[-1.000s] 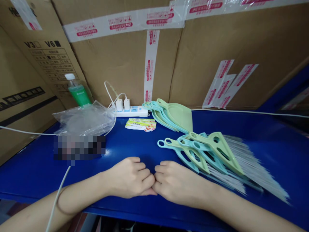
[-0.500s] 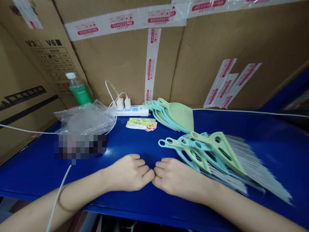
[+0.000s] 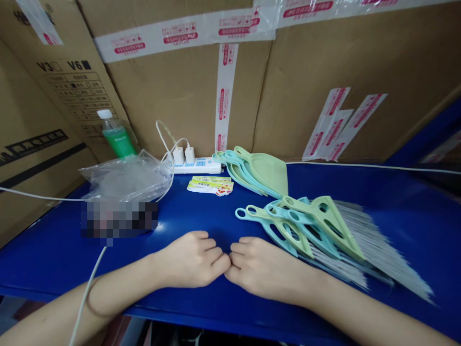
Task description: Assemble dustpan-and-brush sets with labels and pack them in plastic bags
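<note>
My left hand (image 3: 196,259) rests on the blue table (image 3: 187,307) as a closed fist, and nothing shows in it. Knuckle to knuckle with it lies my right hand (image 3: 259,266), curled the same way. Just beyond my right hand and forearm are several small hand brooms (image 3: 344,230) in green and blue plastic, overlapping, their pale bristles pointing right. Behind them several matching dustpans (image 3: 268,170) lie stacked against one another near the cardboard wall. Colourful paper labels (image 3: 210,184) lie on the table ahead of my hands.
A white power strip (image 3: 201,166) with two plugged chargers sits at the back. At left are clear plastic bags (image 3: 129,178), a green-labelled bottle (image 3: 117,137) and a blurred-out object (image 3: 118,218). A white cable (image 3: 86,293) crosses my left forearm. Cardboard boxes (image 3: 173,91) stand behind.
Both hands stay in the same closed, touching pose. The whole view has shifted very slightly; nothing on the table has moved.
</note>
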Motion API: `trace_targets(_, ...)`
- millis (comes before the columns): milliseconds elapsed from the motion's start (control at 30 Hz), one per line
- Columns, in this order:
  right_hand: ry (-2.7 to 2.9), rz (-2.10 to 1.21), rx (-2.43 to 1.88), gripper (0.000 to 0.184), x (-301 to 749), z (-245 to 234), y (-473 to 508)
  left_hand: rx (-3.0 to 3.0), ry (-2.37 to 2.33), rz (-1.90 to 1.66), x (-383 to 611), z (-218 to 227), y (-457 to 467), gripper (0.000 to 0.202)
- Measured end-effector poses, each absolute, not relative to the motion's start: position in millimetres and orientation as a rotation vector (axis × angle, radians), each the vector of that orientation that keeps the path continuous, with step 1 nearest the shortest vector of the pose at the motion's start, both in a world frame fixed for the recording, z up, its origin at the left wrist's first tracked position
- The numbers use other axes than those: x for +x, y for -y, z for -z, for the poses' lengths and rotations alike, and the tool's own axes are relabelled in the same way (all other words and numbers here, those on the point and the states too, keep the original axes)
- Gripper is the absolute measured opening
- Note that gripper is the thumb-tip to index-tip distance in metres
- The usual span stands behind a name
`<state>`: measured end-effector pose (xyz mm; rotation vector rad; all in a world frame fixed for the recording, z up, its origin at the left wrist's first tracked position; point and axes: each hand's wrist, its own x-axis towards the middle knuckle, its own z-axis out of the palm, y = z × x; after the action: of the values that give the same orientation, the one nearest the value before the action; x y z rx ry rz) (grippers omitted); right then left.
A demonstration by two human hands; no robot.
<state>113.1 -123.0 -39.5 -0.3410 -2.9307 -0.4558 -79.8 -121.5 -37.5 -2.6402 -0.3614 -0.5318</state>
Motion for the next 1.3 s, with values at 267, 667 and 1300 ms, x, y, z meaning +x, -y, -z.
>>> trace_targets(267, 2.89, 0.368, -0.389, 0.023, 112.5, 40.6, 125.1, -2.632, 0.351, 0.511, -80.3, 37.4, 121.6, 0.043)
trace_targets(667, 2.995, 0.255, -0.45, 0.027, 112.5, 33.4, 123.6, -2.644, 0.376, 0.481, -80.2, 37.5, 123.0, 0.042)
trace_targets(1300, 2.998, 0.195, -0.507, 0.032, 114.2, 34.5, 120.1, -2.663, 0.402, 0.418, -81.3, 39.3, 121.9, 0.044)
